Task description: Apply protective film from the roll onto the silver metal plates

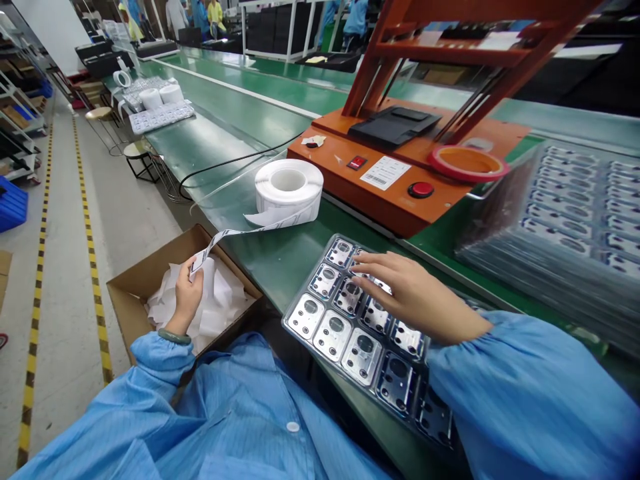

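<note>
My left hand (188,297) pinches the loose end of a label strip (227,233) above an open cardboard box (135,283). The strip runs back to a white label roll (290,187) lying flat on the green bench. My right hand (400,290) hovers over or rests on a clear plastic tray (320,347), fingers stretched out and slightly apart; contact cannot be made out. Rows of flat metal plates (333,333) with round holes sit in the tray's compartments. Some plates look white, others shiny or dark. The hand and sleeve hide part of the tray.
An orange machine (370,180) stands behind the tray, with a red tape ring (467,163) on it. Stacked plate trays (560,220) are at the right. White paper scraps (213,293) fill the box. Stools (140,157) line the bench, and people work far back.
</note>
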`<state>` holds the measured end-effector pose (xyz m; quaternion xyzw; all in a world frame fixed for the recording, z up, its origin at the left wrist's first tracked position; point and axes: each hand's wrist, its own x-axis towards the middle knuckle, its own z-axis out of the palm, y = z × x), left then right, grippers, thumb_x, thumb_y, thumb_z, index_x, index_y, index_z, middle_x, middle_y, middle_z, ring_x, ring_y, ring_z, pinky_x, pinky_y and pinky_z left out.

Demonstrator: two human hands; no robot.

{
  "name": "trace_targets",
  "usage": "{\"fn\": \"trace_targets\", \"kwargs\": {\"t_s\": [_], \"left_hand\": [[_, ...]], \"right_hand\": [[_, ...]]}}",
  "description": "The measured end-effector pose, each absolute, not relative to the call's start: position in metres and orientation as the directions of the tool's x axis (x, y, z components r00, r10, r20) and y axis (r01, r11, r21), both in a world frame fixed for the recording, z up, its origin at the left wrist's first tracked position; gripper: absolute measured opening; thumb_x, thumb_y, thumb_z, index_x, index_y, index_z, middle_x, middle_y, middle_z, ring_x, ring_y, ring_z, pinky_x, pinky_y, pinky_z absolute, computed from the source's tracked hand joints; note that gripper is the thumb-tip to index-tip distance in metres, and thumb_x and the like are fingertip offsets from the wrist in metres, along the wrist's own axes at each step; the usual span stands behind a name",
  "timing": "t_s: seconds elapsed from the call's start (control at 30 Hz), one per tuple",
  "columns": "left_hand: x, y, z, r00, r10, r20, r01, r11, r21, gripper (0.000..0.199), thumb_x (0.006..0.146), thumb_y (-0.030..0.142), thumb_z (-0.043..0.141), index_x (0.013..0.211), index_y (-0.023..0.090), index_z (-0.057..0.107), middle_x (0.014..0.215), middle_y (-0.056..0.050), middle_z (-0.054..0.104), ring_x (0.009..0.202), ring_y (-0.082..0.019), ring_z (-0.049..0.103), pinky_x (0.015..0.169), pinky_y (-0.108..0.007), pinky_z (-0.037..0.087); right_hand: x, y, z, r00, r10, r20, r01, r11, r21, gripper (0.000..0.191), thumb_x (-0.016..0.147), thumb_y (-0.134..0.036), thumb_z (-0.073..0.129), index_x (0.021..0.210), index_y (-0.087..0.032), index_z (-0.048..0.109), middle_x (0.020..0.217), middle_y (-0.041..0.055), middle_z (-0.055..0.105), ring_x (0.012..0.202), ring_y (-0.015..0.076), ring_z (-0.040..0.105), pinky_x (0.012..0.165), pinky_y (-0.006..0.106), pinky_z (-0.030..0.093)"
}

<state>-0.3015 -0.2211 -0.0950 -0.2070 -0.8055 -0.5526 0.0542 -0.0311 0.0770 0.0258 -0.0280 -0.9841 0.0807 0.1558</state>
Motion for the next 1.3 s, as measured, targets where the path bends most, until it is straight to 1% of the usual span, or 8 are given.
{"fn": "trace_targets", "kwargs": {"t_s": [0.23,0.37,0.53,0.73,0.9,1.03,1.13,1.3], "left_hand": [[-0.297,-0.226,-0.093,-0.918,0.267,0.294,0.349,0.188,0.918,0.053,0.090,0.056,0.036,0.112,0.014,0.060,0.116,-0.014,0.063,0.110,-0.023,0.060,0.098,-0.038,0.046],[-0.301,-0.219,-0.096,-0.941,0.230,0.247,0.288,0.167,0.943,0.044,0.082,0.045,0.059,0.114,0.013,0.055,0.098,-0.012,0.068,0.091,-0.021,0.067,0.084,-0.036,0.054],[-0.301,-0.213,-0.097,-0.946,0.207,0.250,0.285,0.164,0.944,0.041,0.088,0.032,0.051,0.124,0.015,0.038,0.095,-0.012,0.069,0.087,-0.018,0.069,0.080,-0.034,0.055],[-0.297,-0.214,-0.091,-0.933,0.126,0.337,0.360,0.323,0.875,0.019,0.088,0.030,0.051,0.101,0.016,0.051,0.091,-0.009,0.066,0.086,-0.019,0.065,0.082,-0.036,0.052],[-0.296,-0.218,-0.081,-0.898,0.087,0.431,0.423,0.434,0.795,0.018,0.082,0.033,0.058,0.088,0.016,0.063,0.092,-0.008,0.061,0.097,-0.022,0.058,0.094,-0.038,0.044],[-0.298,-0.221,-0.078,-0.891,0.069,0.448,0.428,0.452,0.782,0.025,0.084,0.033,0.056,0.101,0.017,0.061,0.086,-0.005,0.063,0.080,-0.018,0.060,0.080,-0.034,0.049],[-0.297,-0.222,-0.077,-0.878,0.053,0.476,0.447,0.451,0.773,0.022,0.083,0.034,0.058,0.096,0.016,0.060,0.081,-0.003,0.061,0.072,-0.015,0.059,0.074,-0.031,0.050],[-0.290,-0.223,-0.067,-0.787,0.045,0.615,0.570,0.433,0.698,0.015,0.080,0.032,0.063,0.082,0.017,0.061,0.097,-0.006,0.059,0.100,-0.020,0.056,0.096,-0.039,0.043]], "right_hand": [[0.003,0.046,0.042,-0.923,0.073,0.378,0.013,0.987,-0.159,0.023,0.094,-0.031,0.046,0.098,-0.020,0.066,0.113,0.0115,0.066,0.105,0.0282,0.061,0.091,0.050,0.048],[0.023,0.028,0.037,-0.922,0.092,0.377,0.029,0.985,-0.168,0.021,0.093,-0.030,0.048,0.099,-0.019,0.065,0.115,0.0118,0.065,0.106,0.0280,0.060,0.091,0.049,0.049],[0.048,0.011,0.020,-0.909,0.167,0.382,0.097,0.976,-0.197,0.021,0.093,-0.027,0.048,0.105,-0.021,0.064,0.120,0.0112,0.063,0.110,0.0292,0.059,0.094,0.053,0.048],[0.067,-0.007,0.008,-0.889,0.217,0.404,0.135,0.966,-0.221,0.021,0.092,-0.026,0.049,0.107,-0.020,0.062,0.122,0.0132,0.061,0.111,0.0318,0.058,0.089,0.054,0.052],[0.073,-0.024,0.005,-0.856,0.283,0.432,0.179,0.947,-0.266,0.019,0.092,-0.026,0.050,0.106,-0.020,0.061,0.119,0.0123,0.061,0.110,0.0304,0.059,0.088,0.052,0.053],[0.076,-0.032,0.001,-0.831,0.328,0.449,0.207,0.932,-0.297,0.019,0.092,-0.027,0.049,0.107,-0.021,0.060,0.119,0.0114,0.062,0.109,0.0306,0.060,0.089,0.053,0.053],[0.077,-0.036,-0.001,-0.809,0.349,0.473,0.212,0.923,-0.320,0.019,0.092,-0.027,0.050,0.105,-0.023,0.062,0.118,0.0100,0.063,0.108,0.0306,0.061,0.091,0.054,0.052],[0.079,-0.041,-0.003,-0.781,0.392,0.486,0.236,0.906,-0.351,0.018,0.091,-0.025,0.051,0.104,-0.022,0.063,0.118,0.0103,0.063,0.109,0.0308,0.061,0.093,0.054,0.051]]}}
